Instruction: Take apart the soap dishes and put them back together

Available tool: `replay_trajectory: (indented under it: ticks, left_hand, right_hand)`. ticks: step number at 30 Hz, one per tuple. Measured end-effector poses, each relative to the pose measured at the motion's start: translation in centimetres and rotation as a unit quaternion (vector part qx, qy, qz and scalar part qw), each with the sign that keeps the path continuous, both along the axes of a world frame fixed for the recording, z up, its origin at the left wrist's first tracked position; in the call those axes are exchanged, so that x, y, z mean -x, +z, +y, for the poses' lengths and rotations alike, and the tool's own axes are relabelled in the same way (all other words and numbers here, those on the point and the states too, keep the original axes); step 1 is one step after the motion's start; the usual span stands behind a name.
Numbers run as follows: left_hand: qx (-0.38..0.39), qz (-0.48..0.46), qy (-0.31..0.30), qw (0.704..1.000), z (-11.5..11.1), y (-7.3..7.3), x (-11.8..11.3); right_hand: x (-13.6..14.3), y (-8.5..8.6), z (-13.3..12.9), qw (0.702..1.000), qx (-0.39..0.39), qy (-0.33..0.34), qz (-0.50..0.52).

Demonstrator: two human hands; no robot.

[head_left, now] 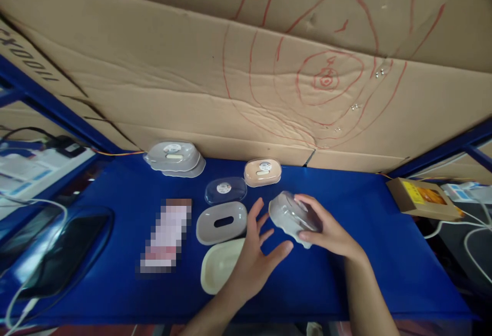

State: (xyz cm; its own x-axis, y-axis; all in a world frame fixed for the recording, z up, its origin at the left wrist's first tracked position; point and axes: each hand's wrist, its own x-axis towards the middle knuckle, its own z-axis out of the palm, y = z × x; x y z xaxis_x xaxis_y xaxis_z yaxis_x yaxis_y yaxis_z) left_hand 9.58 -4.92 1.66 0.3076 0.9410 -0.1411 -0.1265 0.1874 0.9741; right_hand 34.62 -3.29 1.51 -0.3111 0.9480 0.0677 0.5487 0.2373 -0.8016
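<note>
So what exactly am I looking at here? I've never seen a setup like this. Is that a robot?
There is no robot here, just a person's two bare hands. The only picture comes from a camera worn on that person's head, looking forward and down.

The right hand holds a greyish case with a clear cover, raised and tilted. The left hand is open close beside it.

On the blue table lie a clear lid, a grey slotted piece and a cream tray, partly hidden by the left arm. Farther back are a peach-coloured case and a grey stack. Behind stands cardboard with red rings drawn on it.
</note>
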Motion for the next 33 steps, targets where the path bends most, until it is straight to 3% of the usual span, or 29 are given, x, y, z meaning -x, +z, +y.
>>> replay_trajectory:
  ticks: [2,4,7,10,16,19,22,24,25,27,30,33]
  left_hand:
    - [0.084,-0.104,-0.004,0.991,0.0,-0.3,-1.1]
    - [0.132,-0.15,-0.004,0.98,-0.2,-0.8,-1.3]
    - [0.17,-0.161,0.026,0.972,-1.1,-1.7,-0.9]
    - [0.197,-0.189,0.03,0.962,-2.8,-2.9,-0.8]
    - [0.242,-0.23,-0.036,0.942,-5.1,-4.5,-1.5]
    - [0.239,-0.234,-0.051,0.941,-5.1,-4.5,-1.9]
    - [0.217,-0.228,-0.039,0.948,-4.9,-4.5,-2.2]
    - [0.199,-0.227,-0.019,0.953,-4.7,-4.5,-2.4]
    - [0.192,-0.227,-0.009,0.955,-4.6,-4.5,-2.4]
    - [0.184,-0.227,0.003,0.956,-4.4,-4.3,-2.3]
    - [0.178,-0.223,0.0,0.959,-4.0,-3.6,-2.3]
    - [0.162,-0.234,-0.004,0.959,-4.1,-3.2,-2.4]
  right_hand:
    - [0.6,0.8,-0.5,0.994,0.033,0.071,0.071]
    - [0.9,0.9,-0.6,0.99,0.036,0.09,0.098]
    - [0.3,-0.2,0.1,0.999,-0.031,-0.022,-0.027]
    - [-1.1,-2.0,1.5,0.972,-0.065,-0.116,-0.196]
    - [-3.0,-3.5,5.2,0.957,-0.051,-0.069,-0.276]
    - [-2.6,-2.6,5.9,0.952,-0.06,-0.07,-0.292]
    - [-1.5,-0.6,4.0,0.962,-0.06,-0.059,-0.261]
    - [-0.7,1.0,1.7,0.987,-0.002,0.033,-0.157]
    - [-0.4,1.8,0.5,0.987,0.046,0.1,-0.117]
    - [0.2,3.1,-1.4,0.975,0.113,0.168,-0.087]
    - [0.7,3.8,-2.6,0.971,0.154,0.17,-0.065]
    - [0.1,3.2,-2.3,0.976,0.149,0.155,-0.021]
